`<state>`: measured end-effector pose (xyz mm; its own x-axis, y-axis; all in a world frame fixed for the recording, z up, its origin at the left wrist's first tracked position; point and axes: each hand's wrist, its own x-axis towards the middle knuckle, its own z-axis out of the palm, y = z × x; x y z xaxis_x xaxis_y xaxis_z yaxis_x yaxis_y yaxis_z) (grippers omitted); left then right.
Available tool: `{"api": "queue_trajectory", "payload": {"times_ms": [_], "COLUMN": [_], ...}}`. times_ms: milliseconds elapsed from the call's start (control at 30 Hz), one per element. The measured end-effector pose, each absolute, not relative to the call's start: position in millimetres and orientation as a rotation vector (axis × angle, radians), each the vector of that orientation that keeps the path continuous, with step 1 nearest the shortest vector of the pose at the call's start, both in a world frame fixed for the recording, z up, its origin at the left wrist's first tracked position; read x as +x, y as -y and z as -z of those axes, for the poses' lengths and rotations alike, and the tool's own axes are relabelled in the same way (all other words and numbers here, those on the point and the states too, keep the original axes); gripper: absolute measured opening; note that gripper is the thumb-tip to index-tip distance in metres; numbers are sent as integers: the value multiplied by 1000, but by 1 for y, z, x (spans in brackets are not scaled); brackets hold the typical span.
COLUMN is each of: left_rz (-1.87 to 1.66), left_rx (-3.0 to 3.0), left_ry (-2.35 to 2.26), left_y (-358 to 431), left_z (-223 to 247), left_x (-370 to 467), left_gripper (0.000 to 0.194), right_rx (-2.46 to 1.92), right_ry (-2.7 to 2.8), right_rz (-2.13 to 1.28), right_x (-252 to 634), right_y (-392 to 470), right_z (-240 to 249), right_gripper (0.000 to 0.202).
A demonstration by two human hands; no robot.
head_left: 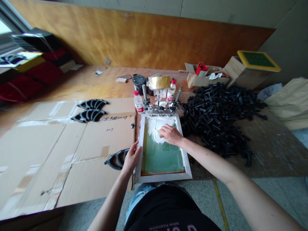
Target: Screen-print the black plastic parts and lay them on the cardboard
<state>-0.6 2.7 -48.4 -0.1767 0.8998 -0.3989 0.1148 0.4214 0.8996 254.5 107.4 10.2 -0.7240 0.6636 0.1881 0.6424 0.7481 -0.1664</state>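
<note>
A screen printing frame (187,166) lies in front of me, with a light metal border and green mesh (163,160). Thick white ink (152,125) is smeared over the far part of the mesh. My right hand (171,134) is closed on a small tan squeegee (161,134), whose edge sits in the ink; the fingers hide most of it. My left hand (132,157) grips the frame's left side, thumb along the border. Just beside that hand, several curved black plastic parts (115,161) rest on the cardboard. A clamp stand (160,109) stands at the frame's far end.
To the right lies a big heap of black plastic parts (216,118). Two red-capped bottles (139,102) flank the clamps, with a black tub (139,81) behind. Cardboard (96,173) covers the left side, bearing two rows of black parts (89,115). Boxes (207,80) stand back right.
</note>
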Motion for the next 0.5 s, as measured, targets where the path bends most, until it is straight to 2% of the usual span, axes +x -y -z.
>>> {"api": "queue_trajectory", "payload": {"times_ms": [100, 200, 367, 433, 500], "left_rz": [-917, -914, -945, -968, -1012], "left_rx": [888, 879, 883, 868, 866], "left_ry": [-1576, -1589, -1555, -1512, -1461], "left_y": [-3, -2, -2, -7, -18], "left_z": [41, 30, -5, -23, -41], "left_x": [2, 3, -3, -5, -5], "left_gripper": [77, 78, 74, 72, 71], "right_rx": [-913, -972, -1320, -1441, -1543], "right_ry": [2752, 2663, 2417, 2286, 2093], "right_rz": [-139, -200, -189, -146, -136], "right_x": [258, 257, 250, 265, 292], "right_y": [-95, -106, -168, -188, -198], "right_z": [-1, -9, -44, -55, -57], "right_gripper": [13, 12, 55, 54, 44]}}
